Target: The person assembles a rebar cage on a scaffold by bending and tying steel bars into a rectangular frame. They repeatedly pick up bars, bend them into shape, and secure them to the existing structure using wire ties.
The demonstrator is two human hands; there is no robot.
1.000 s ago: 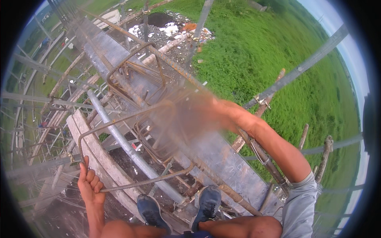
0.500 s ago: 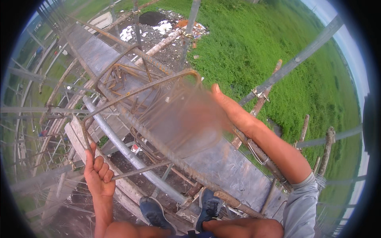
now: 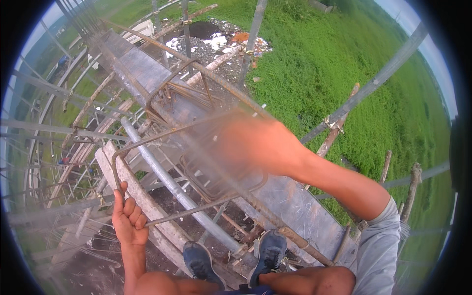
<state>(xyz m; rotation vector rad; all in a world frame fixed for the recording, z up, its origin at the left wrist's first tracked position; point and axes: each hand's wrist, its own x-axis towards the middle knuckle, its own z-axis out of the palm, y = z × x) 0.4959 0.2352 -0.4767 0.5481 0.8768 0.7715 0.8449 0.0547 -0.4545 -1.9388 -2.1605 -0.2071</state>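
At the far left we see a tangle of scaffolding poles (image 3: 54, 130). Nearer, our left hand (image 3: 130, 221) is clamped on the near left corner of a bent steel bar (image 3: 169, 132), its fingers curled around the metal. The bar reaches from this fist toward the middle of the scene, crossing above a pale timber plank (image 3: 129, 179) and a silvery pipe (image 3: 172, 186). Below, at the near side, we have a dark left shoe (image 3: 200, 261) and a matching right shoe (image 3: 270, 251). Farther off, rusty bent rods (image 3: 189, 94) lie on a long grey panel (image 3: 312, 214), with pale rubble (image 3: 216, 42) on the ground beyond. Our right hand (image 3: 253, 146), well apart from the left, is badly blurred over the middle; we cannot tell whether it grips anything. On the right, green grass (image 3: 314, 73) spreads behind a slanting grey pole (image 3: 381, 78), and our grey sleeve (image 3: 377, 246) shows nearer to us.
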